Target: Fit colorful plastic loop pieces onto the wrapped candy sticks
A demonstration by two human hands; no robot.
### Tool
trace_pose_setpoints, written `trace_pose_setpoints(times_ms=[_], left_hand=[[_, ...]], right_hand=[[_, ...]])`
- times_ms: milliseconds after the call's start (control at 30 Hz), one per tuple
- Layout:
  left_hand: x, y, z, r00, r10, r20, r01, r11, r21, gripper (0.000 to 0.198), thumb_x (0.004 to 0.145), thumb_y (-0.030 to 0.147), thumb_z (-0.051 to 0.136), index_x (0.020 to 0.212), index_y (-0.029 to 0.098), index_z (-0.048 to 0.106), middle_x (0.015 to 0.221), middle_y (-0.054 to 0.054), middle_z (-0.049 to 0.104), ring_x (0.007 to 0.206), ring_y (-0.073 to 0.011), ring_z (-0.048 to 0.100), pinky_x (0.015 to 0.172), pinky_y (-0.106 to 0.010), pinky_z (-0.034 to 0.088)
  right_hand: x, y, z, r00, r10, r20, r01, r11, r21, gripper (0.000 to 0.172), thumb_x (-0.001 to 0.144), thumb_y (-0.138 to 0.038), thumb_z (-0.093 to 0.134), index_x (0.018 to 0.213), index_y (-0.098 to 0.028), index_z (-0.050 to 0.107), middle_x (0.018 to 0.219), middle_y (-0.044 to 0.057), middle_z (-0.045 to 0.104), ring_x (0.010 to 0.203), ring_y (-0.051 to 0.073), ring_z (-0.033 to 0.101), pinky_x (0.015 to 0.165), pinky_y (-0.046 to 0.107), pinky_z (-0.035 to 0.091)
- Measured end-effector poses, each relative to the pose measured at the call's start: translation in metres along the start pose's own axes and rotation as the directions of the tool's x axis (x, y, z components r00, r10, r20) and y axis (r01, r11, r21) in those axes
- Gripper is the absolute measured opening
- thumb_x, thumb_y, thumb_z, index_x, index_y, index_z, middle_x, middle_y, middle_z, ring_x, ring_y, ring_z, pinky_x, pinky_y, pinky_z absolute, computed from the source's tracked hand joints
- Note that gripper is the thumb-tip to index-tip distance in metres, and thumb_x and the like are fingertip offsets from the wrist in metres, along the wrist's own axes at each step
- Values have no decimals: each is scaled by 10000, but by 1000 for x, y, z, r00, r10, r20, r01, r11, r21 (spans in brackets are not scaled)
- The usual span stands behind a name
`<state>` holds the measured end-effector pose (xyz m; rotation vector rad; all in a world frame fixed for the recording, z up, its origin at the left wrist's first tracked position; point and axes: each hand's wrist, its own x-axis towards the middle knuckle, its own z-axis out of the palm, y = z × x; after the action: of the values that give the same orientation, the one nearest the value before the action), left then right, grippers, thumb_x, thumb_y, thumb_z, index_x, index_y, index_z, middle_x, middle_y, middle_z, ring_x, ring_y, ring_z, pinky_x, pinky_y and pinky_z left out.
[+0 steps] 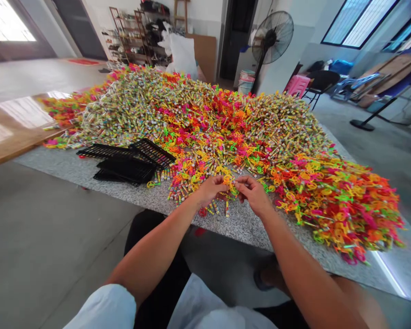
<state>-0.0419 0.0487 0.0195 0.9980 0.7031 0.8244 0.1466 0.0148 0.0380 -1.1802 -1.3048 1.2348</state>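
Observation:
My left hand (211, 189) is closed in a pinch at the near side of the heap, with a small yellow plastic piece (232, 186) at its fingertips. Close beside it, my right hand (255, 195) also pinches, thumb against forefinger. What sits between those right fingertips is too small to make out. Both hands meet just above the table. Around them lie short printed tubes (227, 209) and bright plastic pieces in yellow, orange, pink and green.
A large heap of printed tubes (123, 100) covers the back of the grey speckled table (246, 227). Mixed coloured plastic pieces (349, 205) are piled at the right. Black plastic grid trays (125, 168) lie stacked at the left. Behind stands a fan (272, 39).

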Motion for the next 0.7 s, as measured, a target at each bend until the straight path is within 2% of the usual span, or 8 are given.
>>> trace_pose_setpoints(times_ms=[100, 200, 333, 433, 567, 700], left_hand=[[5, -8, 2, 999, -24, -40, 15, 980, -198, 317, 676, 262, 839, 911, 155, 656, 759, -3, 654, 645, -106, 631, 560, -206, 464], [8, -13, 5, 997, -30, -66, 12, 965, -262, 279, 681, 264, 850, 843, 143, 659, 700, 2, 637, 601, -82, 590, 541, -191, 427], [6, -10, 11, 996, -15, -92, -5, 977, -213, 271, 680, 284, 855, 786, 142, 649, 678, 9, 620, 586, -75, 559, 554, -199, 414], [4, -8, 14, 992, 8, -129, -28, 989, -149, 269, 688, 309, 842, 767, 148, 642, 676, 19, 604, 565, -67, 518, 547, -208, 393], [4, -11, 14, 987, 33, -160, -43, 997, -60, 257, 707, 333, 814, 766, 151, 641, 684, 20, 594, 570, -69, 502, 567, -217, 405], [3, -13, 14, 983, 54, -173, -53, 999, 13, 244, 729, 349, 778, 801, 151, 656, 737, -2, 629, 633, -97, 556, 605, -231, 458]], right_hand=[[-2, 4, -2, 998, -36, -57, 38, 999, 29, 390, 801, -524, 742, 1004, -215, 616, 577, -63, 560, 463, 116, 508, 432, 236, 431], [-3, 8, -4, 993, -54, -100, 58, 998, 37, 381, 809, -516, 735, 1007, -211, 620, 572, -65, 555, 457, 108, 494, 431, 228, 417], [-4, 13, -4, 989, -38, -143, 45, 998, 47, 408, 797, -546, 737, 1002, -205, 645, 676, -36, 609, 475, 100, 500, 432, 233, 419], [-7, 16, -2, 983, -70, -170, 78, 996, 39, 399, 818, -537, 730, 1020, -200, 662, 728, -22, 630, 490, 97, 501, 442, 237, 426], [-12, 19, -2, 974, -134, -183, 124, 990, -63, 359, 845, -505, 724, 1010, -190, 669, 704, -17, 632, 494, 100, 503, 456, 237, 421], [-14, 23, -3, 973, -152, -175, 127, 981, -148, 357, 850, -511, 716, 993, -187, 670, 667, -19, 629, 486, 109, 513, 472, 242, 432]])
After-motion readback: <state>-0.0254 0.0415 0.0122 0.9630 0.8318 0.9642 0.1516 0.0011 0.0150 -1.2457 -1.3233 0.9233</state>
